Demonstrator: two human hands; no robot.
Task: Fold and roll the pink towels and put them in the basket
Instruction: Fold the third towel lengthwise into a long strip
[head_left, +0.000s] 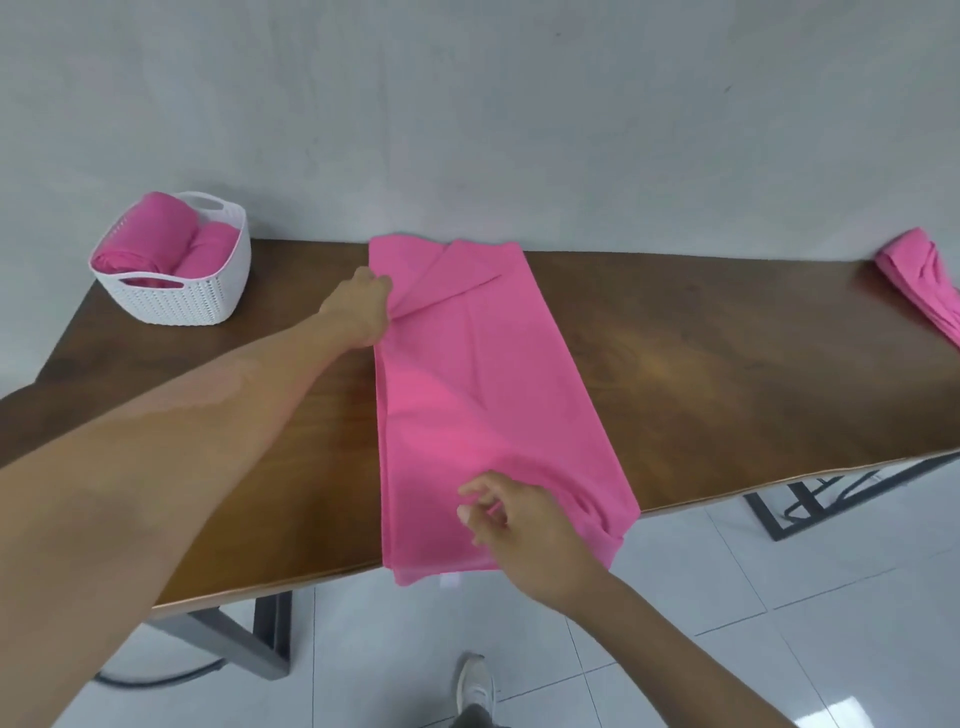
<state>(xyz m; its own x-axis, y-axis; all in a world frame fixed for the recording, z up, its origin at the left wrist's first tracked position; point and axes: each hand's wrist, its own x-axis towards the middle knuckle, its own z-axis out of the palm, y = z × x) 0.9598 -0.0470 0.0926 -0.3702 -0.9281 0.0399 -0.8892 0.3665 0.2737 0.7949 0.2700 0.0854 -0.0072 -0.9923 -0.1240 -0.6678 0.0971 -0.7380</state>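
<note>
A folded pink towel (483, 395) lies lengthwise across the middle of a brown wooden table (717, 364), its near end hanging just over the front edge, a small white tag (451, 581) showing there. The left hand (358, 306) grips the towel's left edge near the far end, fingers curled into the cloth and bunching it; the fingertips are hidden under the fabric. The right hand (519, 525) sits over the near end with fingers loosely bent; thumb and forefinger seem to pinch a bit of cloth, hard to make out.

A white woven plastic basket (208, 296) stands at the far left of the table, holding two rolled pink towels (156, 234) side by side. Another pink towel, crumpled (924, 280), lies at the far right, cut off by the frame edge. Below the table: grey tiled floor (701, 597), dark metal table legs (270, 639), one grey shoe (474, 686).
</note>
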